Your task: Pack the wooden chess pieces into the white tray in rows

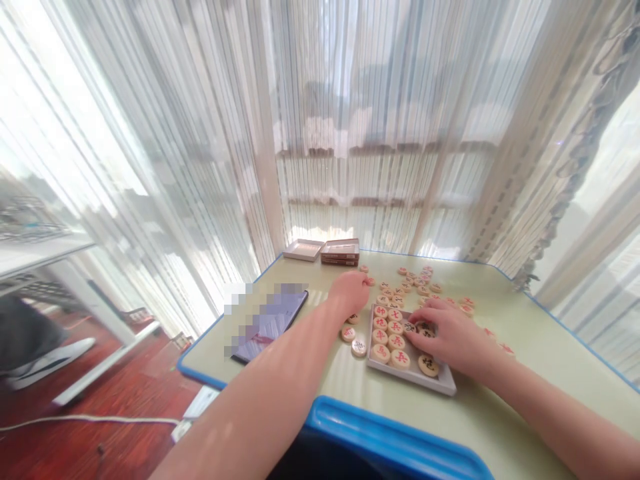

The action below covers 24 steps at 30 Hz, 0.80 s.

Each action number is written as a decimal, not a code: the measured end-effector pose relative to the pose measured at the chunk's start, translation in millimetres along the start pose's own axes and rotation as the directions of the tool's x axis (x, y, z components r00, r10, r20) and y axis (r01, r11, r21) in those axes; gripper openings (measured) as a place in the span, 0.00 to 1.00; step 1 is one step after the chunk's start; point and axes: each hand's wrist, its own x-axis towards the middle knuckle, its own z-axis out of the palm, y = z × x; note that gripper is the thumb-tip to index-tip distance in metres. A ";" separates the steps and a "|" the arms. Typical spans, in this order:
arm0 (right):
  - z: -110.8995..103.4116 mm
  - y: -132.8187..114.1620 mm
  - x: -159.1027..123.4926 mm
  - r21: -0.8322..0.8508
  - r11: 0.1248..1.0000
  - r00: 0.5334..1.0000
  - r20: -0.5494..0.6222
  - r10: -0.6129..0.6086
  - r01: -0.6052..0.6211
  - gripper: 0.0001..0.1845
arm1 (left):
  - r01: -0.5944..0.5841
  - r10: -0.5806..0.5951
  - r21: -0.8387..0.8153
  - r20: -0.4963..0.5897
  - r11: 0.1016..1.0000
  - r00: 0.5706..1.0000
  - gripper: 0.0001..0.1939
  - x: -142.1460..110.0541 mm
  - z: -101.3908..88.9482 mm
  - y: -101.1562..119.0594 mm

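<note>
A shallow white tray (410, 381) holds xiangqi pieces: rows of red-marked ones such as the red piece (397, 342) at its left, and black-marked ones such as the black piece (429, 365) at its right. My right hand (447, 330) reaches over the tray, thumb and forefinger closed around a black-marked xiangqi piece (409, 327). Beyond the tray's far left corner, my left hand (350, 292) has its fingertips pinched on a red-marked xiangqi piece (371, 282). Just left of the tray lie a few loose pieces, among them a black-marked one (359, 346).
More loose pieces (398, 292) are scattered behind and right of the tray on the pale green table (330, 400). A brown box (340, 252) and a white lid (303, 249) stand at the back edge. A tablet (275, 323) lies left; a blue chair back (395, 427) is in front.
</note>
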 end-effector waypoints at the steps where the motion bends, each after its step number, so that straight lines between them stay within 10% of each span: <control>1: -0.8 -0.8 -0.4 -0.002 1.000 1.000 -0.018 -0.002 0.002 0.16 | 0.006 -0.006 0.003 0.005 1.000 1.000 0.16 -0.5 -1.2 0.7; 11: -22.8 18.1 -6.8 0.034 0.999 0.982 -0.188 0.036 -0.031 0.14 | -0.009 0.009 0.010 -0.017 1.000 1.000 0.17 -3.7 -5.4 -1.3; 24: -26.5 16.1 -8.3 0.133 0.988 0.996 -0.031 0.080 -0.075 0.13 | -0.021 0.021 0.013 0.000 1.000 1.000 0.17 -4.1 -5.4 -3.7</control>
